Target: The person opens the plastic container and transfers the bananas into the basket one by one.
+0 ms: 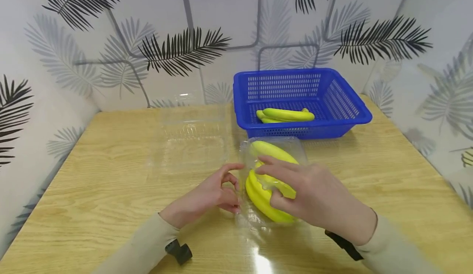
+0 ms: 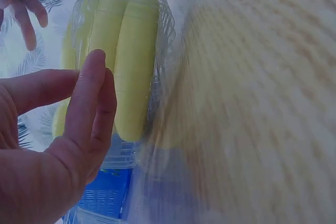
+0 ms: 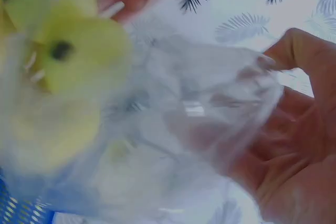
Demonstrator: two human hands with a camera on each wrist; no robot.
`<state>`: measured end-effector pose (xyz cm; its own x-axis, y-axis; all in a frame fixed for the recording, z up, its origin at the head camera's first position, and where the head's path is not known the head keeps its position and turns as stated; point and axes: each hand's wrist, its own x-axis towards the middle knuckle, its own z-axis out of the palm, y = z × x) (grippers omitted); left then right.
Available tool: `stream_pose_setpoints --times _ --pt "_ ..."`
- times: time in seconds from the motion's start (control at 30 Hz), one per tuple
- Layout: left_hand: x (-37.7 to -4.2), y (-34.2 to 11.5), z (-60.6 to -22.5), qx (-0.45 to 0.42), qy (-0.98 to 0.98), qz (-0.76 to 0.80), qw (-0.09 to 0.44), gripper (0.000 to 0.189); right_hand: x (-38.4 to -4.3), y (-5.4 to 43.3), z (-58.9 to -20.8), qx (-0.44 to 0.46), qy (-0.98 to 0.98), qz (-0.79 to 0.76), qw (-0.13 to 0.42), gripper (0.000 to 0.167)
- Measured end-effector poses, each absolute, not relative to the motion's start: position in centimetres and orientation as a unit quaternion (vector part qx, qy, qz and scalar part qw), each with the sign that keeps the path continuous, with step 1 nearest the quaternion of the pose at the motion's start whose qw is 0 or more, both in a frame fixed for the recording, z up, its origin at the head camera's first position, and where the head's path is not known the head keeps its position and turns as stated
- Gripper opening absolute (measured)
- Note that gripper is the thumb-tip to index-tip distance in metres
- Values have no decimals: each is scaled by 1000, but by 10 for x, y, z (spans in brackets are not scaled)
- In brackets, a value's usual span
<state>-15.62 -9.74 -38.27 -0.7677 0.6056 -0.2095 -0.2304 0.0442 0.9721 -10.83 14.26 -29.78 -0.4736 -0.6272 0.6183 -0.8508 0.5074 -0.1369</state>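
Note:
A clear plastic clamshell container with several yellow bananas in it lies in front of me. My right hand is over its right half, thumb and fingers around a clear plastic flap in the right wrist view; whether this flap is the lid I cannot tell. Along the container's left wall is my left hand, its fingers loosely bent and the fingertips right at the wall. The left wrist view shows its fingers in front of the side with the bananas.
Behind the container stands a blue perforated basket with several bananas inside. Another clear plastic container sits open at the back left of the wooden table. A leaf-patterned covering rises behind the table.

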Motion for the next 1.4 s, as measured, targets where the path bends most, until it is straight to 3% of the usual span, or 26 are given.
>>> stream_pose_setpoints --times 0.3,0.43,0.5,0.6,0.73,0.97,1.27,1.4 --pt "-156 -99 -383 143 648 678 317 78 -92 165 -267 371 -862 139 317 37" --pt "-156 -98 -382 141 652 675 315 80 -86 185 -253 319 -883 103 330 45" --pt "-156 -97 -382 141 654 675 313 80 -83 197 -248 266 -909 98 307 42" --pt "-156 -95 -382 138 654 675 313 80 -81 216 -241 167 -954 101 228 39" --pt "-156 -94 -382 134 647 681 317 82 -80 238 -237 69 -981 105 149 44" --pt "-153 -92 -381 127 639 689 318 84 -99 266 -233 27 -985 112 130 35" --pt "-152 -91 -384 122 640 690 316 85 -127 295 -238 21 -993 108 50 39" --pt "-152 -91 -383 122 644 688 312 84 -129 302 -239 14 -989 135 57 35"
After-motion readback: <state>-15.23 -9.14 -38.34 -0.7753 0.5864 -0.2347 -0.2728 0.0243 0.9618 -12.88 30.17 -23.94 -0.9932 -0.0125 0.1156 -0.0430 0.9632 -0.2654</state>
